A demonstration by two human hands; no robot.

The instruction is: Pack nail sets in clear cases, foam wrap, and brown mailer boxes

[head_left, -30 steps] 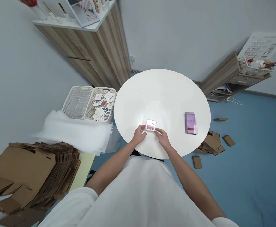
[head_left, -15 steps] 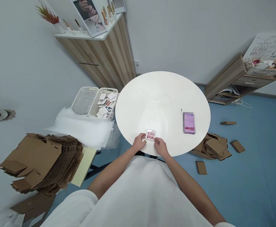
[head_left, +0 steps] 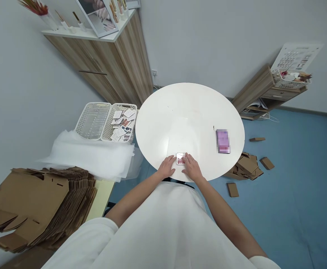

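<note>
A small clear case with rows of pink-red false nails (head_left: pixel 179 161) lies flat on the white oval table (head_left: pixel 163 112), close to its near edge. Beside its left edge rests my left hand (head_left: pixel 167 167), fingers stretched out and fingertips close to the case; whether they touch it I cannot tell. My right hand (head_left: pixel 192 169) is at the right of the case, its extended fingers lying over the right edge and covering part of it. Neither hand is closed around anything.
A blurred purple packet (head_left: pixel 223 142) lies on the table's right. To the left stand white baskets (head_left: pixel 104 129), one with small cards, white foam sheets (head_left: pixel 90 155) and stacked flat cardboard (head_left: pixel 40 201). Small brown boxes (head_left: pixel 232 189) lie on the floor at right.
My right hand has moved from the case's lower right corner to lay its fingers over the right side. My left fingers have straightened beside it. The whole view has shifted slightly.
</note>
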